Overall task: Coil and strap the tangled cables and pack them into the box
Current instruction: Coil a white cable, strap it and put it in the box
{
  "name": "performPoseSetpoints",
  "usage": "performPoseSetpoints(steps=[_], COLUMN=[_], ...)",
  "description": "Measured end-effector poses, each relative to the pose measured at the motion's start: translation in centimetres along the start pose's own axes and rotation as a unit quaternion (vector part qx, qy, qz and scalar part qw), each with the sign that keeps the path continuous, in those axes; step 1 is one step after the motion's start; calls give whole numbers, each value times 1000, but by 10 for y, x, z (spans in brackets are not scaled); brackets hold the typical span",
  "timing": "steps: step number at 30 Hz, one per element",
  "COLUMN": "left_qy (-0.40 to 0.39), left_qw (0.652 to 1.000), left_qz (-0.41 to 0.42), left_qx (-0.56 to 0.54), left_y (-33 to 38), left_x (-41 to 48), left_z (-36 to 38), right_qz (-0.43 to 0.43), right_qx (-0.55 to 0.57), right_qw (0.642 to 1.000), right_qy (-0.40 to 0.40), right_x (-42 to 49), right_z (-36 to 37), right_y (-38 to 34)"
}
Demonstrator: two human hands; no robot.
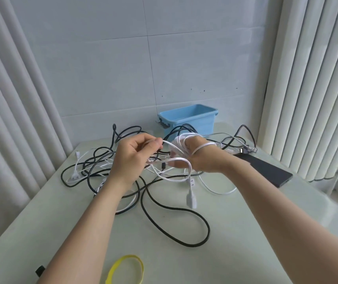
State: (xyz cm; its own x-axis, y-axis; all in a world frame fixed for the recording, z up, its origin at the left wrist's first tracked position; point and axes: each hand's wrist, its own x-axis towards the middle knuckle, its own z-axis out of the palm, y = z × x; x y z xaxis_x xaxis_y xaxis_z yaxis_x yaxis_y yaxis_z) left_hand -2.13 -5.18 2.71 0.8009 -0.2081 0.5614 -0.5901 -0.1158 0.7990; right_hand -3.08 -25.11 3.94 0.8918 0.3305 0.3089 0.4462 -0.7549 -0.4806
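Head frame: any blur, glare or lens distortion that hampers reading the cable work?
Head view: wide-angle bowing bends the curtains at both edges; soft daylight, faint shadows, mild sheen on the table; the white cable wound round the right hand is motion-blurred; left hand and blue box read clearly.

Pale table point(235, 242) carries tangled cables point(164, 203), blue box point(188, 121), yellow strap point(127, 269), dark slab point(270, 171).

One box point(188, 121), one strap point(127, 267), perhaps four tangled cables point(190, 198)
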Motion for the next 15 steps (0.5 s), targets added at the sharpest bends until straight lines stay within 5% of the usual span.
performPoseSetpoints(steps=[3,8,13,15], left_qy=[-10,-59,-53,-102], left_qw=[1000,997,994,987], left_qz=[9,-8,-71,-104], left_qx=[-20,-42,-63,-67], left_y=[1,1,-5,-6], left_x=[1,2,0,-3], left_z=[-6,-7,-5,2], right_qz=[83,24,-11,-28], right_qx=[66,245,489,551], right_qw=[991,960,845,773], right_qy=[-86,-134,-217,-314], right_x=[-2,-7,-8,-9], right_z=[1,-1,-4,-8], right_y=[-4,-2,-1,-1])
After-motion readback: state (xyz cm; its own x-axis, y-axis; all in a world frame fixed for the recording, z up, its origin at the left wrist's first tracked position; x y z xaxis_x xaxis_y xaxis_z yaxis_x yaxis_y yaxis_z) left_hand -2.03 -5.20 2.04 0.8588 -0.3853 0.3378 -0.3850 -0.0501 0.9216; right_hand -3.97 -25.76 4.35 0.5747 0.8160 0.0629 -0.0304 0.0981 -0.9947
